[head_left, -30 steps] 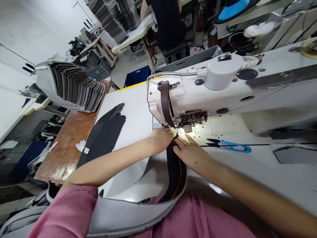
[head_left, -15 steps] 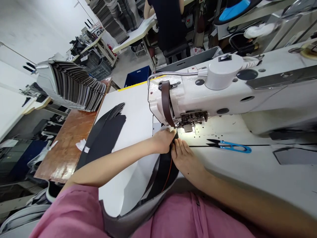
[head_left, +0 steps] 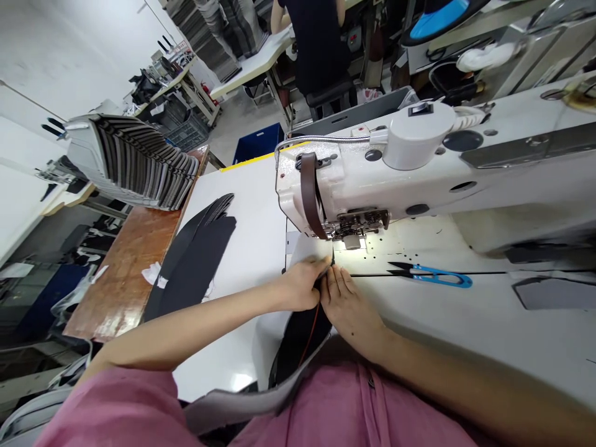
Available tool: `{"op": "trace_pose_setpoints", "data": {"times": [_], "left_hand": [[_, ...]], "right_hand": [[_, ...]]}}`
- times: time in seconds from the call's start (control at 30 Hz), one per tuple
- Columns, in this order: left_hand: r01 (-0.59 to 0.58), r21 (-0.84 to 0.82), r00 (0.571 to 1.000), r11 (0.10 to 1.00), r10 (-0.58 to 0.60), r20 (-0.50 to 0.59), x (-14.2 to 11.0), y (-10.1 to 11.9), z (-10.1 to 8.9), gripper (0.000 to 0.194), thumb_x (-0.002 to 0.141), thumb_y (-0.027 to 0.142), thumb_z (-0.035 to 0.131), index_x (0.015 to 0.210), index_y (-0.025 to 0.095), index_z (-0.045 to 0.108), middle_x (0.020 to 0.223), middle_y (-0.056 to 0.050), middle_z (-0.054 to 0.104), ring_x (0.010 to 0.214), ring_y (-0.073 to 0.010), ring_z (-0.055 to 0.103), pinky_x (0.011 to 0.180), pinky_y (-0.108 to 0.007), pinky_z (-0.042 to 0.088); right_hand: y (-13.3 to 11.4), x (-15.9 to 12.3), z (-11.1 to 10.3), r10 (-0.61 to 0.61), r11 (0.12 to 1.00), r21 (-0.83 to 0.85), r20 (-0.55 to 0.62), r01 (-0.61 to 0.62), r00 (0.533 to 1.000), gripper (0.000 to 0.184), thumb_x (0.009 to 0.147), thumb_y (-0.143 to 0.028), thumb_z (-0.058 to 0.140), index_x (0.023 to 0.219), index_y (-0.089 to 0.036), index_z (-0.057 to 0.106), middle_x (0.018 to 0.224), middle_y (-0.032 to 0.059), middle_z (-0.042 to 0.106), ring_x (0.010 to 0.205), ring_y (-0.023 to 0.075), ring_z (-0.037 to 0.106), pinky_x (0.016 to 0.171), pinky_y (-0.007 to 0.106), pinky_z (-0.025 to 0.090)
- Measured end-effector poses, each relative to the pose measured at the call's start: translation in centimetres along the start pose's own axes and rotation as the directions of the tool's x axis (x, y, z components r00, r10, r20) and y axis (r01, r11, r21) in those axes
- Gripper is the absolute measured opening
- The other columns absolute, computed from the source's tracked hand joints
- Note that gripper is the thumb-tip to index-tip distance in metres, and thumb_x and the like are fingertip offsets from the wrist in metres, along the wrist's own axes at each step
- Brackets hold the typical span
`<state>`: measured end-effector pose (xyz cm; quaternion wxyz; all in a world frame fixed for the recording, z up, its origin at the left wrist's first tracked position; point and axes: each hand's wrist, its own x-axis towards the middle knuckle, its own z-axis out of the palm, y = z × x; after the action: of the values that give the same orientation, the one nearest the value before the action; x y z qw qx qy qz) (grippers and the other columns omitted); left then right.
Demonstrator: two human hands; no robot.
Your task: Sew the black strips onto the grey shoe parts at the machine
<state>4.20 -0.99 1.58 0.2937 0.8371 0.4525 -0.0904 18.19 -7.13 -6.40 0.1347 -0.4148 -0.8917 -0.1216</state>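
My left hand (head_left: 302,284) pinches the top end of a black piece with an orange stitch line (head_left: 303,335), just in front of the presser foot (head_left: 352,239) of a white sewing machine (head_left: 395,167). My right hand (head_left: 347,301) lies on the same piece from the right, fingers together and pressed against it. The black piece runs from the hands down off the table edge into my lap, where a grey padded piece (head_left: 233,406) joins it.
Blue thread snips (head_left: 433,275) lie on the white table (head_left: 246,236) right of the needle. Black cut pieces (head_left: 195,254) are stacked on the left. A rack of grey parts (head_left: 135,161) stands far left. Another person's torso (head_left: 316,43) shows at a table behind.
Both hands have drawn the black piece back from the needle toward me. The piece has slid further off the table edge into my lap.
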Motion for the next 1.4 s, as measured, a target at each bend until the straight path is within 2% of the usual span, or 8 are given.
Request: {"op": "trace_pose_setpoints", "data": {"times": [0.23,0.37,0.57,0.77,0.9,1.03,1.23,1.4], "left_hand": [[-0.056,-0.032,0.996,0.998,0.054,-0.068,0.2,-0.6,0.9,0.082,0.060,0.008,0.052,0.139,0.003,0.037,0.121,-0.018,0.055,0.114,-0.0260,0.054,0.096,-0.035,0.050],[-0.083,-0.081,0.992,0.993,0.074,-0.101,0.2,-0.7,0.8,0.064,0.065,0.010,0.050,0.128,0.010,0.049,0.101,-0.011,0.062,0.096,-0.0224,0.059,0.086,-0.034,0.053],[-0.021,-0.050,1.000,0.999,0.022,0.016,0.0,0.1,-0.4,0.077,0.061,0.008,0.052,0.136,0.004,0.041,0.124,-0.019,0.057,0.116,-0.0300,0.054,0.098,-0.039,0.048],[0.054,-0.066,0.994,0.996,-0.048,0.098,0.5,0.8,-1.4,0.061,0.069,0.009,0.046,0.130,0.010,0.048,0.119,-0.015,0.062,0.111,-0.0281,0.058,0.093,-0.038,0.051],[0.103,-0.002,0.991,0.995,-0.103,0.089,0.7,0.8,-1.0,0.070,0.070,0.010,0.047,0.139,0.007,0.036,0.131,-0.019,0.053,0.120,-0.0283,0.052,0.098,-0.038,0.048],[0.058,-0.020,0.994,0.998,-0.056,0.092,0.5,0.6,-0.6,0.079,0.066,0.010,0.050,0.142,0.005,0.028,0.132,-0.021,0.050,0.121,-0.0291,0.050,0.098,-0.040,0.047],[0.064,-0.001,0.987,0.998,-0.063,0.149,0.3,0.6,-0.9,0.073,0.069,0.011,0.050,0.140,0.005,0.032,0.126,-0.020,0.052,0.115,-0.0291,0.053,0.094,-0.038,0.049],[0.059,0.004,0.995,0.998,-0.059,0.075,0.4,0.5,-0.6,0.068,0.070,0.009,0.047,0.138,0.008,0.035,0.121,-0.018,0.056,0.113,-0.0285,0.054,0.092,-0.040,0.049]], "right_hand": [[0.0,0.0,0.0,-0.006,1.000,-0.002,-0.019,0.006,1.000,0.042,0.083,-0.013,0.042,0.116,0.007,0.060,0.119,0.0321,0.058,0.114,0.0354,0.058,0.102,0.048,0.043],[-0.4,-0.3,-0.5,-0.021,1.000,0.013,-0.038,0.022,0.999,0.037,0.079,-0.012,0.044,0.107,0.004,0.065,0.112,0.0307,0.062,0.108,0.0351,0.061,0.099,0.050,0.045],[0.1,0.1,-0.4,-0.010,1.000,-0.030,-0.075,0.008,0.997,0.040,0.078,-0.013,0.047,0.108,0.006,0.065,0.109,0.0298,0.064,0.105,0.0344,0.063,0.100,0.047,0.045],[-0.2,-0.1,-0.4,-0.041,0.999,-0.008,-0.067,0.041,0.997,0.037,0.079,-0.013,0.047,0.105,0.004,0.066,0.108,0.0299,0.064,0.104,0.0349,0.063,0.097,0.048,0.046],[-0.2,-0.1,-0.4,-0.050,0.999,-0.009,-0.057,0.049,0.997,0.038,0.078,-0.013,0.049,0.107,0.004,0.067,0.110,0.0301,0.063,0.105,0.0360,0.062,0.095,0.048,0.047],[0.1,0.1,-0.2,-0.042,0.999,-0.011,-0.085,0.042,0.996,0.036,0.076,-0.013,0.051,0.103,0.004,0.069,0.107,0.0297,0.065,0.101,0.0364,0.064,0.089,0.045,0.051],[0.1,0.1,0.0,-0.035,0.999,0.003,-0.115,0.035,0.993,0.034,0.076,-0.011,0.051,0.102,0.002,0.070,0.106,0.0291,0.065,0.101,0.0361,0.064,0.085,0.044,0.052],[0.3,0.0,0.2,-0.046,0.999,0.003,-0.110,0.046,0.993,0.034,0.078,-0.010,0.049,0.102,0.002,0.069,0.108,0.0287,0.065,0.102,0.0352,0.064,0.091,0.046,0.049]]}}
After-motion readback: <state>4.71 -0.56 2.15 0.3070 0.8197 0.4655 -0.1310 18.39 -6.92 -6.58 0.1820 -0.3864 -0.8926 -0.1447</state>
